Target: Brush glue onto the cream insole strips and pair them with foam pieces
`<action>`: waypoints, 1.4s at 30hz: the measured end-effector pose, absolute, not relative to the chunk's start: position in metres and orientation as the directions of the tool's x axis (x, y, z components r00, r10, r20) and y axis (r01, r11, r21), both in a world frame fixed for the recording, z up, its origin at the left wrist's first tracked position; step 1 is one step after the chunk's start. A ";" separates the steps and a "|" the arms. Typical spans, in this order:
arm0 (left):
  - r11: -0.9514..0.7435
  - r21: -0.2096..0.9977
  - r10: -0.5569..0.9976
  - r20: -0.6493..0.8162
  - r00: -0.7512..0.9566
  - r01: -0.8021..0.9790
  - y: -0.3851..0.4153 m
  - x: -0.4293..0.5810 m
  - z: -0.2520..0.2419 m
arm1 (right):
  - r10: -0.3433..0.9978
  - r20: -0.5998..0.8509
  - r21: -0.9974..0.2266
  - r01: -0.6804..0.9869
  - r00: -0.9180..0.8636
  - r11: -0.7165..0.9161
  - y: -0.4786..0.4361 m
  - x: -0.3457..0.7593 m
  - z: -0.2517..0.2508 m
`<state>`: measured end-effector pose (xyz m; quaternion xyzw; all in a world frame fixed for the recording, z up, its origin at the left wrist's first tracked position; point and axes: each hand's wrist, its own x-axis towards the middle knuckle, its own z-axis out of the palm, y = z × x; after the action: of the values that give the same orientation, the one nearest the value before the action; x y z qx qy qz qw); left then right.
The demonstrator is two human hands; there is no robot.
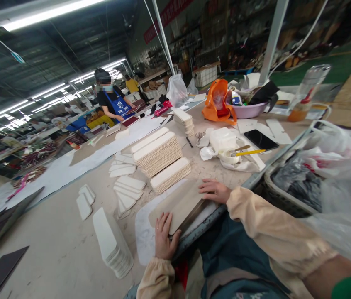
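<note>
A grey-beige flat panel [181,203] with rounded corners, seemingly folded or layered, lies at the table's near edge on a white sheet [142,245]. My left hand [164,238] grips its left end, fingers over the top and thumb at the front corner. At the opposite end my right hand [215,190] has its fingers on top, the thumb partly hidden near the front edge. Along that front edge the panel stands slightly raised, with a dark gap below. Just behind it sit a tall stack of white rounded strips [158,153] and a lower stack [171,174].
Fanned white pieces [128,191] and another stack [111,241] lie left. Rightward are a phone [261,139], a yellow-handled tool [250,153], an orange bag [217,101] and a purple basin [248,110]. A bag-filled basket [287,191] adjoins the table. A co-worker [113,97] stands across.
</note>
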<state>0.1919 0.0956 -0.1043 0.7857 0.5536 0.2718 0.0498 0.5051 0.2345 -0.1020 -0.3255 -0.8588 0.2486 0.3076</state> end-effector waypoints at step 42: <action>0.318 0.583 0.904 0.052 -0.424 0.748 0.109 0.192 -0.054 | 0.975 0.127 -0.740 0.637 -0.183 0.217 0.225 0.481 -0.092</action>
<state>0.1925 0.1090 -0.0544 0.5170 0.7989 0.2720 0.1433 0.4813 0.2255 -0.0916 -0.5615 -0.7178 0.2765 0.3051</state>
